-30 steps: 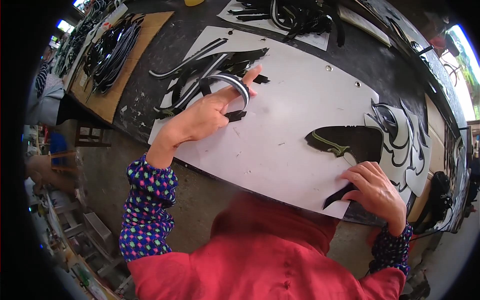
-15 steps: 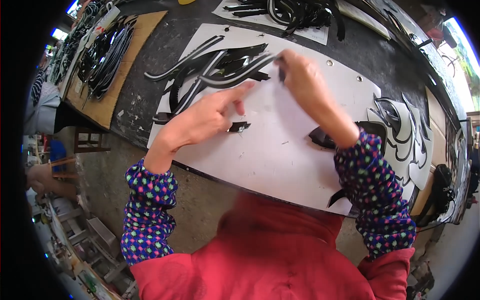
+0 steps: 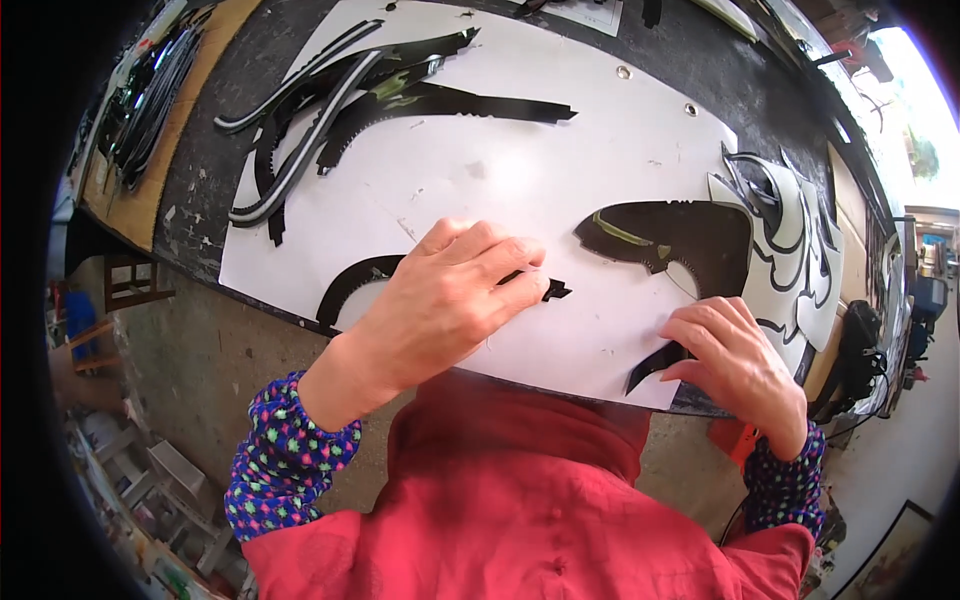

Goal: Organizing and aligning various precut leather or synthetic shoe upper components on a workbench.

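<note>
A narrow curved black strip (image 3: pixel 352 287) with a notched edge lies on the white board (image 3: pixel 450 180), near its front edge. My left hand (image 3: pixel 455 290) is closed over the strip's middle, thumb and forefinger bent together near its right end; the hand hides much of it. To the right lies a wide, curved black flat piece (image 3: pixel 695 238) with small notches and a greenish mark. My right hand (image 3: pixel 735 350) curls over its near side, fingers and thumb around a pointed black end. Whether that end belongs to the wide piece is hidden under the hand.
Several black strips (image 3: pixel 440 103) and a grey-white striped strip (image 3: pixel 310 150) lie at the board's far left. White curved cutouts with black edging (image 3: pixel 810 250) are heaped at the right. Cardboard (image 3: pixel 170 150) with bundled dark strips lies at the left. Metal eyelets (image 3: pixel 624 72) sit along the board's far edge.
My right hand has left the striped strip and come down to the near right. My left hand has moved onto a curved black strip near the front edge. The view has shifted.
</note>
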Tool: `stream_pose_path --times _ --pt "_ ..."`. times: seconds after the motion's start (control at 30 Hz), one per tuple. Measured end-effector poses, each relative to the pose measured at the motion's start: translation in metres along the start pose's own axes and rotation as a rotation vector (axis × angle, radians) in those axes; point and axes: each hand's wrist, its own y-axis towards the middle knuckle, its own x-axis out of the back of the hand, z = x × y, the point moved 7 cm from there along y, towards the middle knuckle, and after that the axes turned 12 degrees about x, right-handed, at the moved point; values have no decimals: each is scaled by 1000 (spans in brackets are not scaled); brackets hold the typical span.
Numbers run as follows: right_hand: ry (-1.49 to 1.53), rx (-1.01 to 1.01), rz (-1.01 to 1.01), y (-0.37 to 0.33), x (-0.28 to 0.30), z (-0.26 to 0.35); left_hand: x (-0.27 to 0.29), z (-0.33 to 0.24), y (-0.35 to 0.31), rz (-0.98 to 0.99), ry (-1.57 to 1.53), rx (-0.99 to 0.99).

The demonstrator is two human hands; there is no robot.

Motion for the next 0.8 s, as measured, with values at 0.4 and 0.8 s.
stream_pose_path --times 0.4,0.8 --pt "180 62 -360 21 -7 -13 -2 -4 -21 -196 74 -120" --pt "307 -41 -250 69 -26 -19 -3 -1 -26 -194 77 -101"
